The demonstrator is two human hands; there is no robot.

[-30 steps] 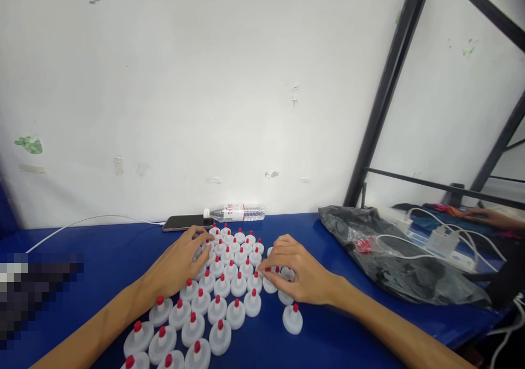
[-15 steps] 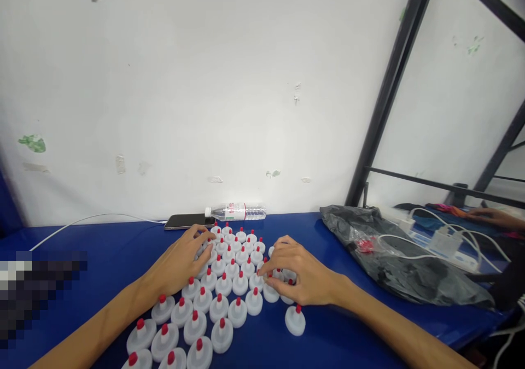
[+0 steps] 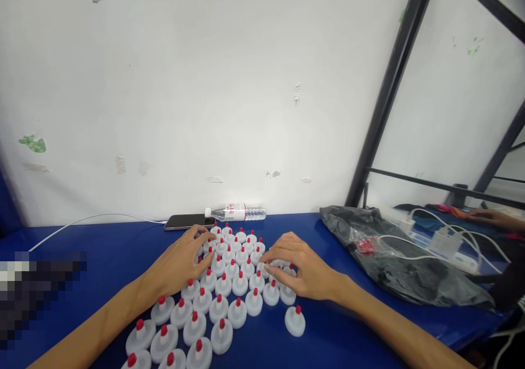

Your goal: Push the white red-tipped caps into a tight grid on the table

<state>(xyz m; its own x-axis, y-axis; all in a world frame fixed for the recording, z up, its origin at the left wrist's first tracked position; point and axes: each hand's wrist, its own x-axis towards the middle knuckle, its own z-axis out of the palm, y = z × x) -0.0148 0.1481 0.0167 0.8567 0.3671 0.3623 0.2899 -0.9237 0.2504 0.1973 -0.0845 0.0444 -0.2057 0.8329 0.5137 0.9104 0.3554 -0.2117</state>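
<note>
Many white plastic nozzle caps with red tips stand upright in close rows on the blue table. At the cluster's left edge lies my left hand, its thumb and fingers apart and curved around the outer caps, touching some. My right hand reaches over the right edge. Its thumb and index fingertips close around the top of one white cap, whose red tip they hide. Other caps are partly covered by this hand. One single cap stands apart, nearer to me.
A clear plastic bottle lies by the wall, beside a black phone on a white cable. On the right are a dark plastic bag, a power strip with chargers, and a black metal frame. Another person's hand shows far right.
My right hand has shifted slightly away from me, from one cap to the cap behind it, uncovering caps in the nearer row. My left hand has barely moved.
</note>
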